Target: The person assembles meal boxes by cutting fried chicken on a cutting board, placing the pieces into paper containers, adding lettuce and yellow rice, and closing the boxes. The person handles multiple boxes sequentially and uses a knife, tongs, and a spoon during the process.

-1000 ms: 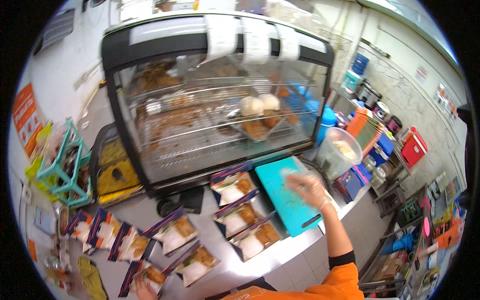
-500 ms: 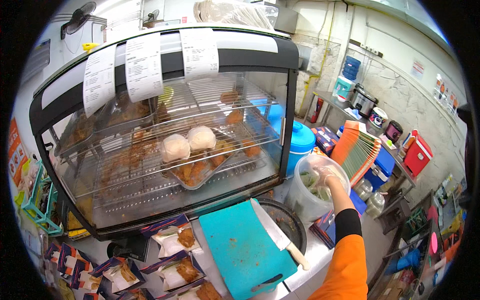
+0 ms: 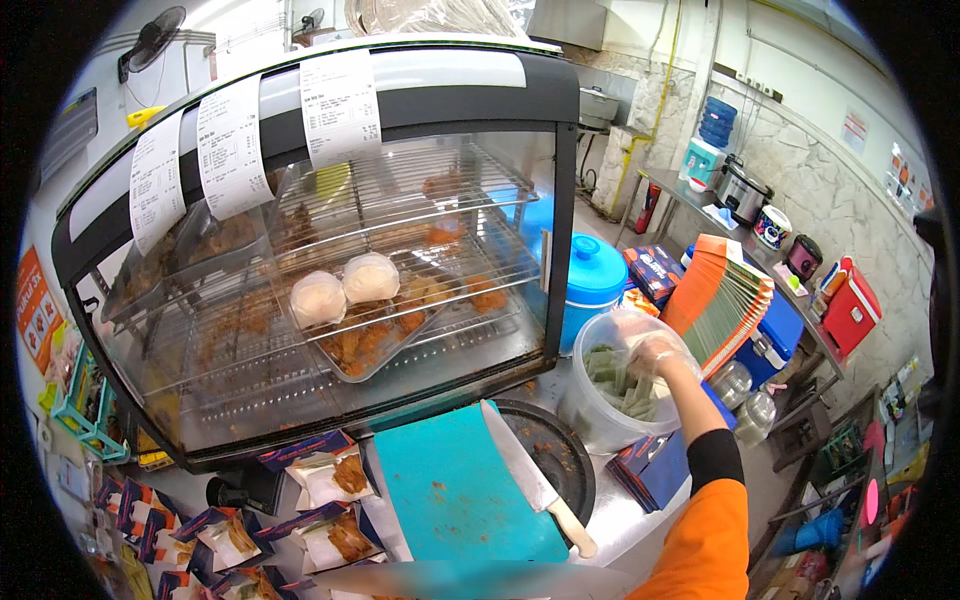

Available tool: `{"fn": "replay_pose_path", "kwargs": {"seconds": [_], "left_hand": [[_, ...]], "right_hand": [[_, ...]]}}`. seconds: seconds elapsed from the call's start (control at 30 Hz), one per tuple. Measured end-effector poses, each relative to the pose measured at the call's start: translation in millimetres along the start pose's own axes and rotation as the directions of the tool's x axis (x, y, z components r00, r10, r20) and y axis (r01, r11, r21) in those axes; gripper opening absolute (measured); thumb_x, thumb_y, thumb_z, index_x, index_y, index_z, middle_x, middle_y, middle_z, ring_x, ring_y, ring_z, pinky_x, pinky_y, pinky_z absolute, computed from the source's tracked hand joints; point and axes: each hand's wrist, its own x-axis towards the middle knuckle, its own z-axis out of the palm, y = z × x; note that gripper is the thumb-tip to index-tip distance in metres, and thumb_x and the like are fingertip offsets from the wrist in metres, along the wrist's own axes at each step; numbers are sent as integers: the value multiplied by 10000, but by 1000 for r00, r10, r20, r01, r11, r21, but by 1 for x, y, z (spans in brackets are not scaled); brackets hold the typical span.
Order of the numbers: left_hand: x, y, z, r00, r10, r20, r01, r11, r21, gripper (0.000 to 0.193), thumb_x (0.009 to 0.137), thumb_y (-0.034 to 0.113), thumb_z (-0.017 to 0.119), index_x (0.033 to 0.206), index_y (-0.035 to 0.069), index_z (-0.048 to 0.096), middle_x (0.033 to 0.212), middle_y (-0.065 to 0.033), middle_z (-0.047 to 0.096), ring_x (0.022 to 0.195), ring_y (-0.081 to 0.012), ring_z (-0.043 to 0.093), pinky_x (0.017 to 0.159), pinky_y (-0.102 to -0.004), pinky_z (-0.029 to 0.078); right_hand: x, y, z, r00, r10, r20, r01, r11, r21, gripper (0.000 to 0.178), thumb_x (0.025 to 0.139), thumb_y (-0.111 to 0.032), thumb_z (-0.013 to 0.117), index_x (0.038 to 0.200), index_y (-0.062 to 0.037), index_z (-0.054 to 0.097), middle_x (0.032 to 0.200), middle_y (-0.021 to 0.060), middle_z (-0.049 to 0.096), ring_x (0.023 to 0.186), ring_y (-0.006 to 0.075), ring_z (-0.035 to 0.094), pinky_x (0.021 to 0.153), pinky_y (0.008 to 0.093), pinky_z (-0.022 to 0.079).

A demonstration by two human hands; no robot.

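My right hand (image 3: 655,354), in what looks like a clear plastic glove, reaches over the rim into a translucent plastic tub (image 3: 592,425). Long, pale green sachet-like pieces (image 3: 617,385) lie inside, just below and left of the fingers. The fingertips are too unclear to show whether they grip anything. My left hand is out of view. Left of the tub, a teal cutting board (image 3: 455,490) with brown crumbs lies on the counter. A large knife with a cream handle (image 3: 572,528) rests along its right edge, over a round black tray (image 3: 565,455).
A glass display warmer (image 3: 400,400) with fried pieces and two wrapped white bundles stands behind the board. Open boxes of fried food (image 3: 340,480) crowd the lower left. Stacked orange cartons (image 3: 720,300) and a blue lidded bucket (image 3: 598,270) stand beyond the tub. A blurred streak (image 3: 470,578) crosses the bottom edge.
The view has shifted slightly, so the warmer and board sit further left. My right hand has lifted a little toward the tub's right rim, and more of the green pieces show.
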Motion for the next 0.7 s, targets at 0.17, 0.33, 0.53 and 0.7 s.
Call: {"fn": "replay_pose_path", "kwargs": {"seconds": [0.17,0.33,0.53,0.7], "left_hand": [[25,45,22,998,1,63,37,804,-594,193,894,49,529,1075,-16,540,792,-69,575,660,-82,555,546,-209,466],[42,141,21,919,333,209,28,473,-880,275,742,-22,650,1009,-22,586,826,-114,650,701,-144,655,617,-245,518],[54,158,-5,750,633,193,7,284,-959,224,756,47,692,966,7,625,884,-96,654,737,-158,670,625,-243,530],[47,95,-4,773,576,266,118,281,-952,228,765,55,690,976,9,619,897,-89,671,756,-156,676,679,-260,526]], "right_hand": [[-59,14,-59,905,74,-419,112,909,402,181,726,-222,672,868,-118,713,870,110,671,812,257,634,736,338,489],[-98,-15,-99,812,237,-533,110,835,539,196,731,-236,704,878,-107,707,880,141,660,819,286,636,752,356,491],[-108,-44,-95,709,255,-657,-45,947,318,182,808,-290,582,851,-167,709,818,145,650,757,340,610,694,439,473],[-121,-87,-125,561,193,-805,-11,974,226,132,738,-154,596,809,-163,707,751,112,641,715,317,589,686,398,470]]}}
